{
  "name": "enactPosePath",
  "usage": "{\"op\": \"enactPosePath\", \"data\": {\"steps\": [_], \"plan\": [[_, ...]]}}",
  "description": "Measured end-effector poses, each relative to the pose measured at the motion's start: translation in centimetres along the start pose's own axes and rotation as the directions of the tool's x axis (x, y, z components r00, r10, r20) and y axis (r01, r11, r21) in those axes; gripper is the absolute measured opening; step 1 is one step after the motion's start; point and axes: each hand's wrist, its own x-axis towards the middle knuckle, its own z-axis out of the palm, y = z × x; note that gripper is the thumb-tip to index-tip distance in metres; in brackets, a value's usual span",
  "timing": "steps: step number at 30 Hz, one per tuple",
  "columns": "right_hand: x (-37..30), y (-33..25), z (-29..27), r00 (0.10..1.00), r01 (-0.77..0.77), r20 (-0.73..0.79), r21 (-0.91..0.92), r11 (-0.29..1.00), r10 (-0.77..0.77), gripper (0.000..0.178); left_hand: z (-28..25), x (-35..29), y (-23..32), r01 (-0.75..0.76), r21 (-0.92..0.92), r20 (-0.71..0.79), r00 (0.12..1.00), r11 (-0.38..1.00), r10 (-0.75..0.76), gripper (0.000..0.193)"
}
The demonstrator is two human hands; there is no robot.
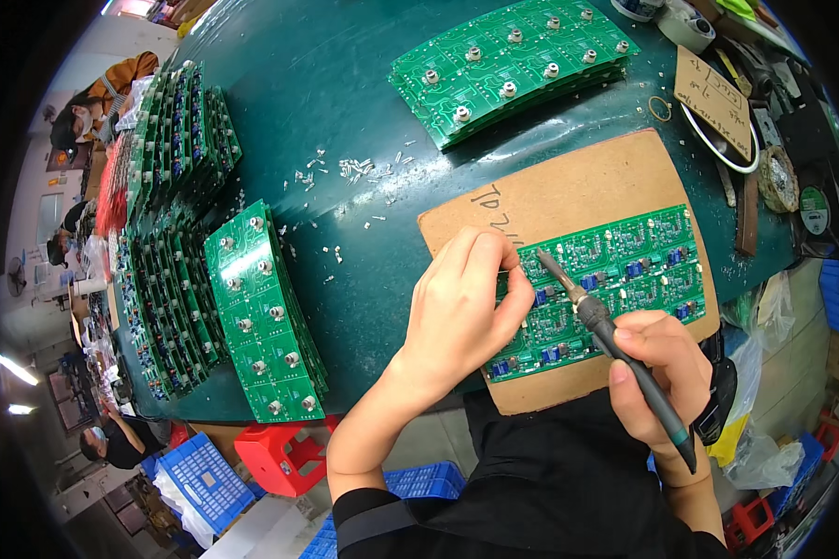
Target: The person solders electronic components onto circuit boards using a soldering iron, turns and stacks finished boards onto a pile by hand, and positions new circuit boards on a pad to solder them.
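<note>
A green circuit board [639,296] with blue and small pale components lies on a brown cardboard sheet [578,191]. My right hand [667,373] is wrapped round the dark handle of a soldering iron [598,321]. The iron's tip meets or hovers just over the board's far left corner; I cannot tell whether it touches. Beside that corner, my left hand [461,307] is closed, thumb and fingers pinched together. Whatever it grips is too small or hidden to make out. The hand covers part of the board's left edge.
Stacked green boards [513,61] with round metal connectors stand at the far side, another stack [263,312] at left. Rows of upright boards [172,279] line the left edge. Loose small parts [354,170] litter the green table. A red stool [280,456] stands below.
</note>
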Motion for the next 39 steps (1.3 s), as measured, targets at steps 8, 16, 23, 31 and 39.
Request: {"op": "enactPosePath", "data": {"steps": [8,16,23,31,39], "plan": [[-0.1,0.2,0.0,1.000,0.012,0.005,0.025,1.000,-0.012,0.026,0.0,0.1,-0.1,0.003,-0.034,0.017,1.000,0.999,-0.003,0.016],[-0.1,0.2,0.3,1.000,0.007,0.000,0.016,1.000,-0.007,0.028,-0.1,0.2,0.0,0.006,-0.023,0.022,1.000,1.000,-0.006,0.015],[0.8,-0.5,0.2,0.998,0.026,0.064,-0.049,0.998,-0.023,0.029,-0.3,0.7,0.6,-0.021,0.104,0.075,0.997,0.994,0.013,0.014],[0.5,0.2,-0.8,0.997,-0.071,0.044,0.036,0.997,0.069,0.023,-0.4,0.9,0.8,-0.099,0.153,0.095,0.992,0.983,0.085,0.012],[-0.6,0.8,-2.6,0.975,-0.149,-0.138,0.164,0.975,0.172,0.019,-1.2,1.1,1.0,-0.045,0.076,0.151,0.988,0.996,0.034,0.009]]}}
